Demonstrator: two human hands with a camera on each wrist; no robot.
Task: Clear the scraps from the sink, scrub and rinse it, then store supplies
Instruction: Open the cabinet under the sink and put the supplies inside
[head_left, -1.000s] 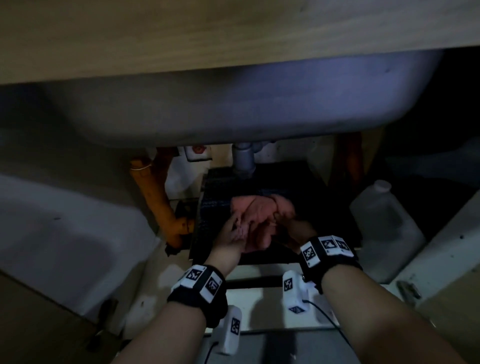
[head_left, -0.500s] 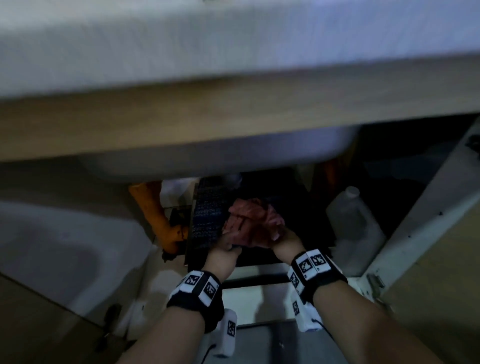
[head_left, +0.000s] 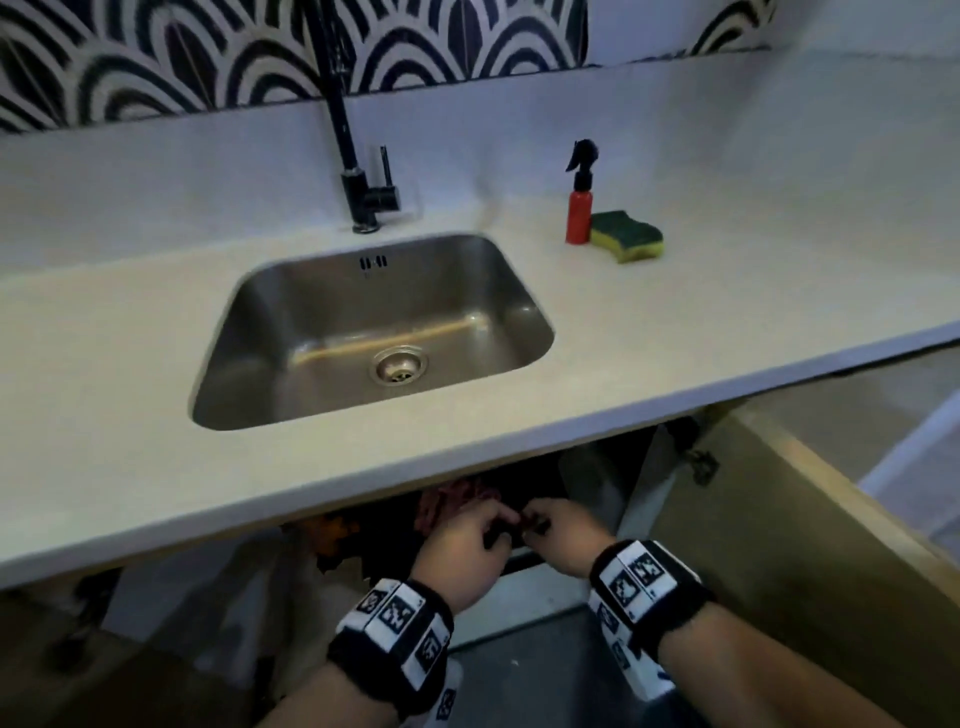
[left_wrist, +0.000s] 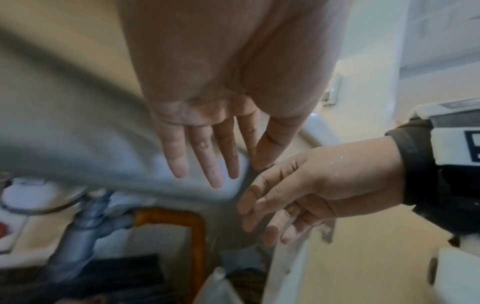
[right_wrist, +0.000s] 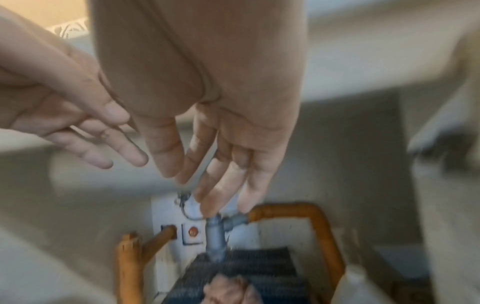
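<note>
The steel sink (head_left: 322, 332) is bare, with only its drain strainer (head_left: 400, 365) showing. A red spray bottle (head_left: 579, 208) and a green-and-yellow sponge (head_left: 626, 234) stand on the white counter (head_left: 104, 374) to its right. Below the counter edge, my left hand (head_left: 467, 540) and right hand (head_left: 558, 530) hang close together at the cabinet opening. In the wrist views the left hand's fingers (left_wrist: 205, 164) and the right hand's fingers (right_wrist: 215, 164) are straight and hold nothing. A pink cloth (head_left: 457, 499) lies inside the cabinet on a dark crate (right_wrist: 259, 265), just beyond my hands.
A black faucet (head_left: 358, 171) rises behind the sink. Under it run a grey drain trap (right_wrist: 215, 236) and orange pipes (right_wrist: 298, 209). A white jug (left_wrist: 218, 288) stands in the cabinet. The cabinet door (head_left: 779, 545) hangs open at the right.
Both hands have let go of the pink cloth and drawn back out of the cabinet. My view has risen from under the sink to the countertop.
</note>
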